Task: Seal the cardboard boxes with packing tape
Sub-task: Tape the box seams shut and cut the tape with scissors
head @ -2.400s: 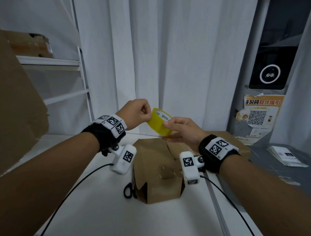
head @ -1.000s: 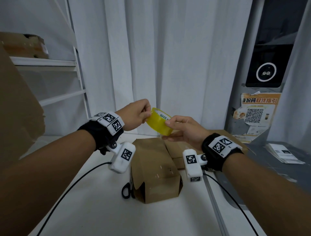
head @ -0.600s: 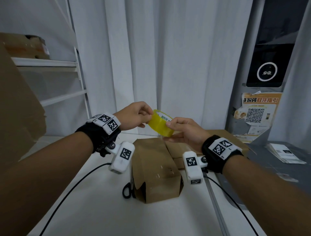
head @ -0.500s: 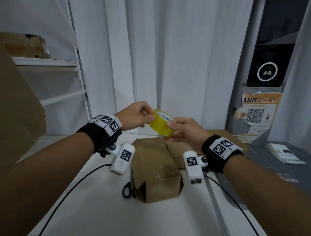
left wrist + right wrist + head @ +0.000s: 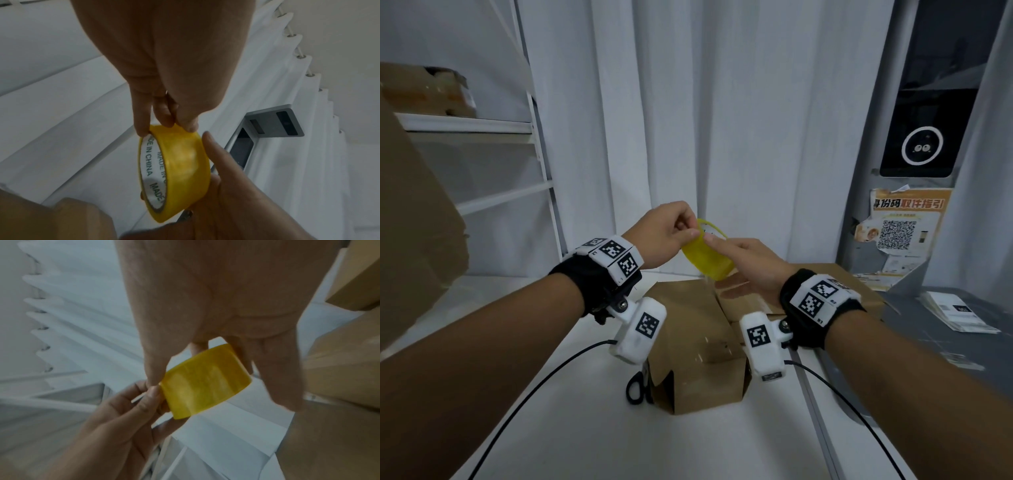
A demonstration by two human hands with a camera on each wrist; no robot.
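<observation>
A yellow tape roll (image 5: 705,260) hangs in the air between both hands, above the brown cardboard box (image 5: 695,335) on the white table. My left hand (image 5: 681,229) pinches the roll's upper left rim with thumb and fingertips (image 5: 185,125). My right hand (image 5: 743,253) holds the roll from the right, index finger along its outer face and the other fingers under it. In the left wrist view the tape roll (image 5: 180,164) shows its white printed core. In the right wrist view the tape roll (image 5: 205,382) shows its outer face. A second box (image 5: 859,287) lies behind my right wrist.
Black scissors (image 5: 635,390) lie against the near box's left side. A large cardboard sheet (image 5: 414,222) stands at the left by a white shelf (image 5: 465,123). A grey cabinet with a poster (image 5: 904,226) and papers (image 5: 955,311) are at the right. Cables trail from both wrists.
My left fingers have shifted from a closed grip to a fingertip pinch on the roll's rim. My right index finger has stretched over the roll. Both hands stay above the box.
</observation>
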